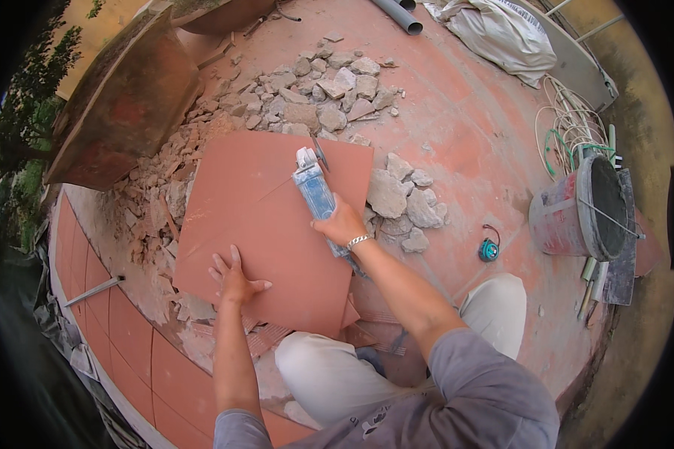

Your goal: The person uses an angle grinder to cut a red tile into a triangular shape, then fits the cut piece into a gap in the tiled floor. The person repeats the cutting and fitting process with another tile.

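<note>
A large reddish square tile [277,224] lies in front of my knees, raised on rubble and other tile pieces. My left hand [237,283] rests on its near left part, fingers spread, holding nothing. In my right hand [342,224] is a blue angle grinder [314,193], my fingers wrapped round its body. The grinder's thin disc [320,153] stands on edge near the tile's far right part; whether it touches or spins I cannot tell. A faint line runs across the tile to the left of the grinder's head.
Broken concrete [333,93] is heaped beyond the tile, with more chunks [404,198] to its right. A teal tape measure [489,250] lies on the floor. A bucket [558,213], coiled cables [565,120] and a white sack [494,37] stand at right. Laid tiles [123,337] border the left.
</note>
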